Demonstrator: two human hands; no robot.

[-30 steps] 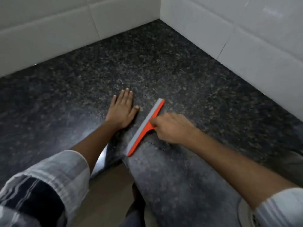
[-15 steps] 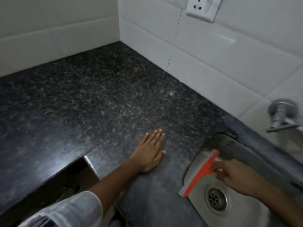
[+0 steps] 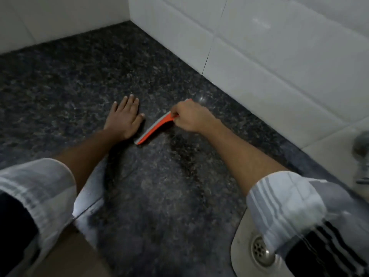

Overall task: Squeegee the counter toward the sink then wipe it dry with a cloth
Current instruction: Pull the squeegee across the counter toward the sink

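The person is leaning over a dark speckled counter point(image 3: 83, 82) that is running into a corner of white wall tiles point(image 3: 259, 47).

Right hand point(image 3: 189, 116): it is closing around the orange handle of the squeegee point(image 3: 154, 127), fingers curled tight at the tool's upper end. The hand is sitting near the frame centre, slightly toward 1 o'clock. The striped sleeve point(image 3: 285, 200) is trailing back toward 4 o'clock.

Squeegee: it is lying with its long edge on the counter, running diagonally from the gripping hand down toward 7 o'clock. The grey blade strip is facing the left hand; the orange back is facing the sink side. Whether the blade is pressing flat along its whole length is unclear.

Left hand point(image 3: 124, 116): it is lying open, palm down, fingers together and pointing toward 12 o'clock, thumb spread toward the squeegee. It is resting on the counter just beside the blade's lower end, at its 10 o'clock side, not touching it.

Sink point(image 3: 241, 248): its steel basin is showing at 5 o'clock, with the drain point(image 3: 259, 250) partly under the right sleeve. A blurred metal tap point(image 3: 362, 148) is sitting at the 3 o'clock edge.
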